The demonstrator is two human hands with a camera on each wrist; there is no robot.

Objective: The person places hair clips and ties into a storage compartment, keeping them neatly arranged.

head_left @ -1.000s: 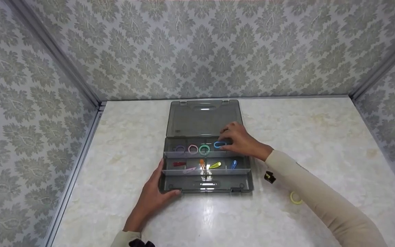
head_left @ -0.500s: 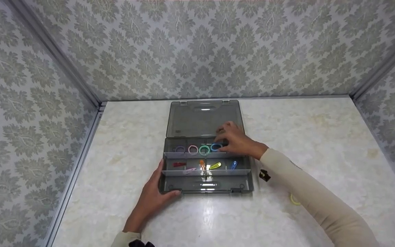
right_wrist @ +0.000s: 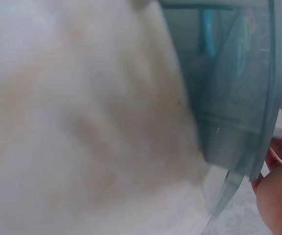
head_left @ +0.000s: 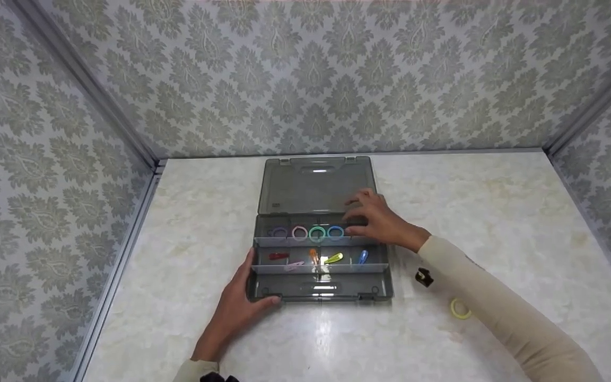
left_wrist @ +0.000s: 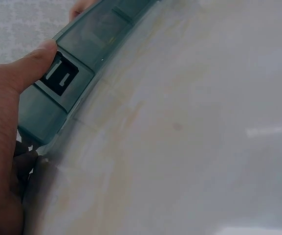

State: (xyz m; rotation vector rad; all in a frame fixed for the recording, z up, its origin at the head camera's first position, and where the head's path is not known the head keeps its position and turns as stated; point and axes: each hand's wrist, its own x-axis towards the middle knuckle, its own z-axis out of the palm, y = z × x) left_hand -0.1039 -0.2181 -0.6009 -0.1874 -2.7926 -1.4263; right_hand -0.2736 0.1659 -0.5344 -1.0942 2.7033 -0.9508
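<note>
A grey translucent divider box [head_left: 284, 286] lies with its lid [head_left: 305, 185] folded back. My left hand [head_left: 235, 300] grips its near left corner, thumb on the front wall, fingers along the side. Over the far row's right end, my right hand [head_left: 385, 220] holds nothing, its fingers spread and slightly bent. Beside its thumb a blue hair tie [head_left: 329, 232] sits in that row, right of the green [head_left: 310, 234], pink [head_left: 293, 232] and purple [head_left: 273, 232] ones. Several snap hair clips fill the middle row, including red [head_left: 279, 255] and blue [head_left: 363, 257] clips.
A yellow hair tie [head_left: 453, 309] lies on the marbled table [head_left: 523, 228] beside the right forearm. Patterned wall panels [head_left: 311, 79] enclose the table at the back and both sides. The nearest row of the box shows only reflections.
My right hand lowered the blue hair tie beside the green one, let it go, and drew back slightly to the right. My left hand stays at the box corner.
</note>
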